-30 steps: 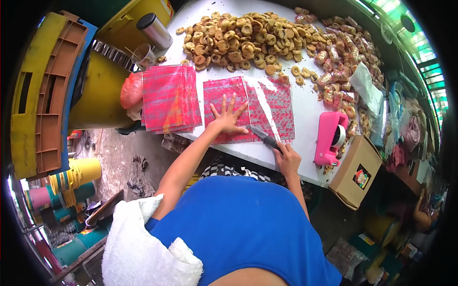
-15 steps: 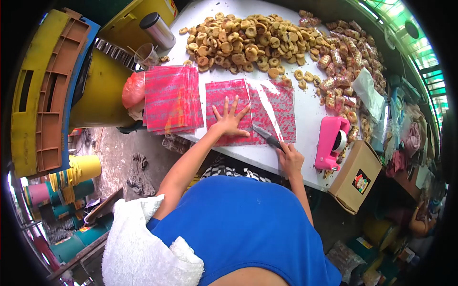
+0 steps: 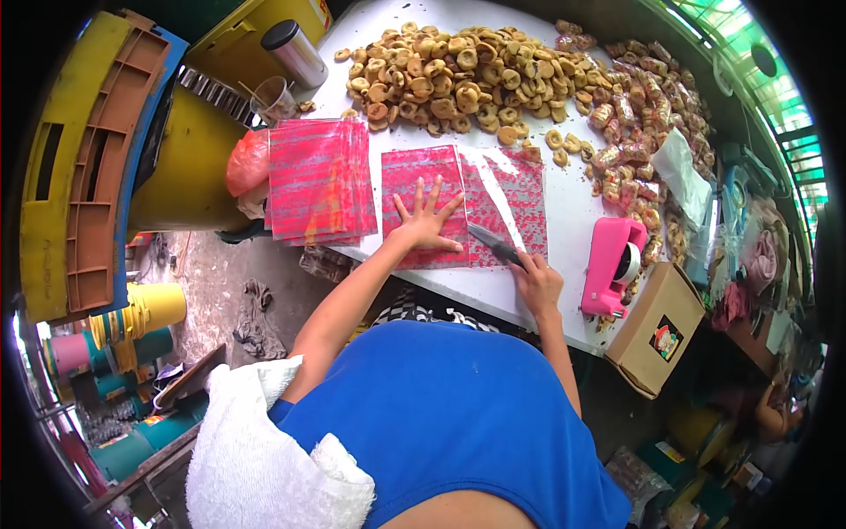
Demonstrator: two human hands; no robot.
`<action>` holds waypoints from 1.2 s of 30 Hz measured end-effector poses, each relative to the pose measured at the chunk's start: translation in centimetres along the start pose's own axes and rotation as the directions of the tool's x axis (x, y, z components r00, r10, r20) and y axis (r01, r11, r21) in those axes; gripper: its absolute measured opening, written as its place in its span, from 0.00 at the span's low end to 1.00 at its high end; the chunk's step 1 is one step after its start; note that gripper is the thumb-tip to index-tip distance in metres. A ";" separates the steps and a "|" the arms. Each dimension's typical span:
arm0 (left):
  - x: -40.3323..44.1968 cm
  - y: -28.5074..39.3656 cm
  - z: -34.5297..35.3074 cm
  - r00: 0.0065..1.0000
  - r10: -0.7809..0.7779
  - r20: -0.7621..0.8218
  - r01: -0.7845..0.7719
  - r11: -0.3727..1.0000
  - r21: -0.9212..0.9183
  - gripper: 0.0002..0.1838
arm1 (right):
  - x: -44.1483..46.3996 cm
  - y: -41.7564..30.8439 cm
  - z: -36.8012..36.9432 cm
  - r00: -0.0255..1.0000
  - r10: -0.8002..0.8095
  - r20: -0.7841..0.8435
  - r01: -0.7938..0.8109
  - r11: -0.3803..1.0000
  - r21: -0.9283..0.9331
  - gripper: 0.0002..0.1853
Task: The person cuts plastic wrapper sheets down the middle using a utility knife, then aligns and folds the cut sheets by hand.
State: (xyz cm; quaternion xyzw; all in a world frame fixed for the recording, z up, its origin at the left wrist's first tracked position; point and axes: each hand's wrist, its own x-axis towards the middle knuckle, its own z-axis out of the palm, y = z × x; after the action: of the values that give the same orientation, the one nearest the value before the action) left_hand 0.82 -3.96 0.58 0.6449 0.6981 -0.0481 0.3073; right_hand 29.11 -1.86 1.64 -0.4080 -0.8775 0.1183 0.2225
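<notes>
My left hand (image 3: 426,222) lies flat with fingers spread on a red-and-grey printed plastic sheet (image 3: 407,167). My right hand (image 3: 538,284) grips a knife (image 3: 499,247) by its dark handle. The blade points up and left, along the sheet's cut edge beside my left thumb. To the right of that edge lies another printed piece (image 3: 522,198), crossed by a white slanting strip. A stack of similar printed sheets (image 3: 319,181) sits to the left of my left hand.
Ring-shaped biscuits (image 3: 467,75) are heaped at the back of the white table (image 3: 573,189). Packed biscuits (image 3: 630,106) fill the right side. A pink tape dispenser (image 3: 606,264) and a cardboard box (image 3: 654,331) stand at the right edge. A tumbler (image 3: 295,53) and plastic cup (image 3: 273,99) are back left.
The knife and my right hand have shifted slightly, with the fingers now further round the handle. My left hand stays in place on the sheet.
</notes>
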 end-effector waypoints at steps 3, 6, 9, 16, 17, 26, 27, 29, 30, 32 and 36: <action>-0.4 0.1 0.1 1.000 -0.005 0.011 0.005 1.000 0.007 0.62 | -0.6 0.6 -0.6 0.998 0.034 0.052 -0.031 0.998 -0.062 0.17; 0.0 0.1 -0.2 0.999 -0.025 0.028 0.025 1.000 -0.013 0.58 | -0.4 0.0 0.0 1.000 -0.002 0.018 0.001 1.000 0.024 0.17; 0.6 -0.2 0.1 0.999 -0.025 0.039 0.027 0.998 -0.048 0.54 | 0.1 -1.9 1.5 0.993 -0.057 0.107 0.061 0.998 -0.027 0.19; 0.2 0.0 0.2 0.999 -0.031 0.016 0.031 0.999 0.006 0.52 | 1.7 -0.3 1.0 0.999 -0.027 0.037 0.029 0.997 -0.066 0.17; 0.4 0.0 0.0 0.999 -0.032 0.013 0.032 0.999 0.006 0.52 | 1.3 0.8 0.9 1.000 -0.002 0.030 0.005 0.997 -0.076 0.16; 0.7 0.0 0.3 0.999 -0.042 0.030 0.043 0.999 -0.028 0.47 | 1.9 -0.6 1.2 0.997 0.002 0.076 -0.002 1.000 -0.004 0.16; 0.4 0.1 0.0 0.999 -0.040 0.033 0.041 0.999 -0.021 0.46 | 2.2 -1.5 1.7 0.997 -0.002 0.079 0.002 1.000 -0.002 0.16; 0.2 0.0 -0.3 0.998 -0.042 0.040 0.043 0.999 -0.015 0.45 | 3.0 -3.0 2.9 0.998 -0.003 0.061 0.005 0.999 -0.040 0.16; 0.1 0.1 -0.2 0.999 -0.042 0.033 0.043 0.999 -0.014 0.45 | 3.2 -3.2 3.2 0.999 0.000 0.046 0.004 0.997 -0.083 0.16; 0.1 0.3 -0.3 0.999 -0.044 0.027 0.044 0.999 -0.013 0.45 | 3.4 -1.9 2.7 0.999 -0.018 0.051 0.023 0.995 -0.095 0.16; 0.2 0.4 -0.3 0.998 -0.060 0.020 0.060 0.998 -0.007 0.43 | 3.2 0.8 1.3 0.997 0.021 0.071 -0.019 0.999 -0.036 0.14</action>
State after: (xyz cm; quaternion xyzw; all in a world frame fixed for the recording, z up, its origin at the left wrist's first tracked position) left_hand 1.09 -3.59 0.90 0.6219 0.7142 -0.0613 0.3151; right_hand 27.17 1.01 1.12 -0.4160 -0.8827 0.1196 0.1827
